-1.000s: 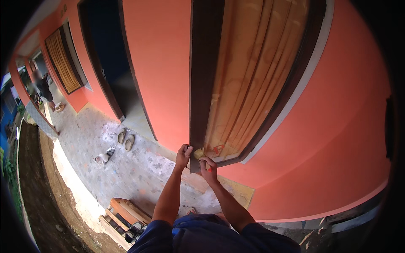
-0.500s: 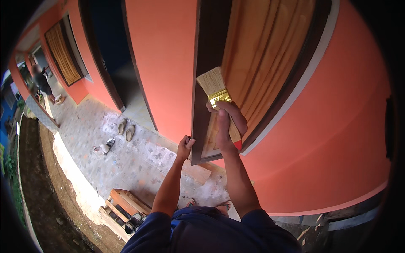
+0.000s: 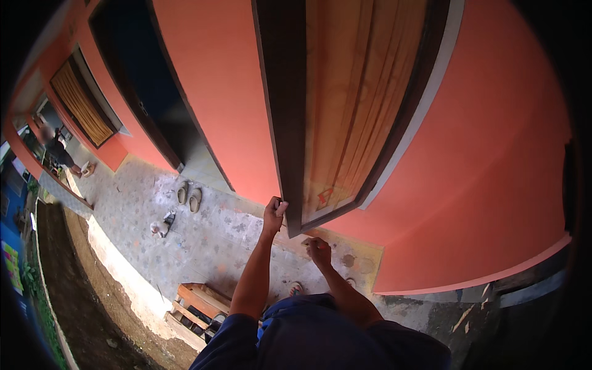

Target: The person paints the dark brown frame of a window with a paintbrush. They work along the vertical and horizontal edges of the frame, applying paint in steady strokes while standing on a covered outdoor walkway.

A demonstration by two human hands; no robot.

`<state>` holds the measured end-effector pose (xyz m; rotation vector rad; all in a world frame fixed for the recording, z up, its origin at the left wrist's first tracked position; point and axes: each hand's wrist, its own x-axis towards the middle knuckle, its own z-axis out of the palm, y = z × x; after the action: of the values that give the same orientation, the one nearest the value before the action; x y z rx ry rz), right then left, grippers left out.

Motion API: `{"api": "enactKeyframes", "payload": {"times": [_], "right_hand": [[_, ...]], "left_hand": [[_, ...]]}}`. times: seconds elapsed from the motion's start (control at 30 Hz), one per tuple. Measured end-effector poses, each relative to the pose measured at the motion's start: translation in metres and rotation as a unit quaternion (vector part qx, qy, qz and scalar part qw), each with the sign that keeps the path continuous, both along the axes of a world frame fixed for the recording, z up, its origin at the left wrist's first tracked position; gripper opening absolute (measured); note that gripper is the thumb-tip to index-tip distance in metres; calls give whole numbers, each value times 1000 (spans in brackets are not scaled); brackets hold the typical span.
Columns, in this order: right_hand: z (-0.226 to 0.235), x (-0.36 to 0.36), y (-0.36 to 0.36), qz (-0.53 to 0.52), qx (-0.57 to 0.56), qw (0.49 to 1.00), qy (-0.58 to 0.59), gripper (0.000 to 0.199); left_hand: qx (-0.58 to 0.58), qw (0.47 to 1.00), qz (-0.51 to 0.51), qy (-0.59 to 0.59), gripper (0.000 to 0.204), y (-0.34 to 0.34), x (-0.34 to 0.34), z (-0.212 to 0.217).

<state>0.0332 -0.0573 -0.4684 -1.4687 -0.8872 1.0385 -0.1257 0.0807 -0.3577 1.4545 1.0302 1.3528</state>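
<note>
My left hand (image 3: 274,213) grips the lower edge of a dark brown window frame (image 3: 283,123) that swings out from the orange wall (image 3: 228,92). Its pane shows a tan curtain (image 3: 357,92). My right hand (image 3: 319,251) is low, just under the frame's bottom corner, closed in a fist. A short stub of the paintbrush (image 3: 306,242) sticks out to the left of the fist. The bristles are hidden.
A pair of sandals (image 3: 190,197) lies on the speckled concrete walkway (image 3: 203,246). A wooden crate (image 3: 194,302) sits by its edge beside bare dirt. A dark doorway (image 3: 142,98) opens to the left. Another person (image 3: 58,151) stands far off at the left.
My right hand rose with the brush against the window frame half a second ago and has dropped back below the frame. My left hand has shifted up onto the frame's edge.
</note>
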Motion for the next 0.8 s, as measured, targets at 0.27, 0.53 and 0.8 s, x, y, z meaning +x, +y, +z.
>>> {"api": "enactKeyframes", "payload": {"times": [0.27, 0.53, 0.8], "right_hand": [[358, 2, 43, -5, 449, 888, 99, 23], [178, -13, 25, -69, 302, 914, 263, 26], [-114, -18, -73, -189, -115, 975, 12, 23]], "left_hand": [[-7, 1000, -1, 19, 32, -29, 3, -2], [-13, 998, 12, 64, 31, -60, 10, -5], [46, 995, 32, 77, 48, -57, 9, -23]]}}
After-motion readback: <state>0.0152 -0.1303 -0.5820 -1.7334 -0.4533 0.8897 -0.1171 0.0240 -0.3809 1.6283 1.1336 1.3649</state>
